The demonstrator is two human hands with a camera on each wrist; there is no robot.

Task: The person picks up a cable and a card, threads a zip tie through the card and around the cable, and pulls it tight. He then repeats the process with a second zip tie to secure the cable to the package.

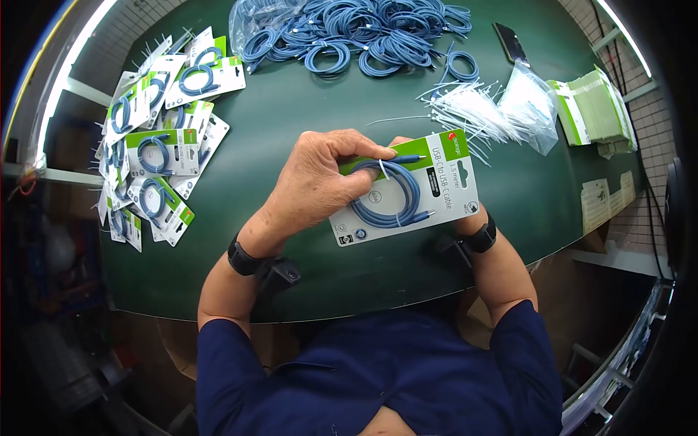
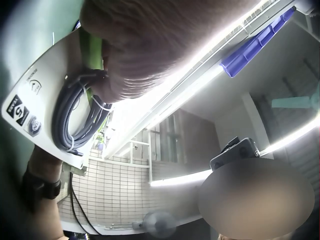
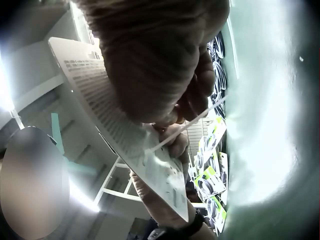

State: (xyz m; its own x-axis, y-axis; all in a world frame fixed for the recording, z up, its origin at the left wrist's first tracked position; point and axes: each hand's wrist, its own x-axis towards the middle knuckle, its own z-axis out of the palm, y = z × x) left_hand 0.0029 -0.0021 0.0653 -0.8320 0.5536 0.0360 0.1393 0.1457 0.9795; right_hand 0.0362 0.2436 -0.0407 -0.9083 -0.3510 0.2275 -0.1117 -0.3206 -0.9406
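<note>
A white and green packaging card (image 1: 451,192) printed "USB-C to USB-C cable" is held tilted above the table. On its front lies a coiled blue USB cable (image 1: 416,190), bound by white cable ties (image 1: 385,171). My left hand (image 1: 309,178) pinches the card and coil at the left side, thumb and index finger close to the upper tie. Behind the card, my right hand (image 3: 155,65) grips it with curled fingers; the card hides most of that hand in the head view. A white tie tail (image 3: 192,127) sticks out from the card's back, beside the right fingers.
Carded cables (image 1: 156,156) are heaped at the left. Loose blue cable coils (image 1: 356,33) lie along the far side of the green table (image 1: 291,109). Loose white cable ties (image 1: 469,109), a plastic bag (image 1: 529,109), a phone (image 1: 511,43) and stacked cards (image 1: 596,109) are at the right.
</note>
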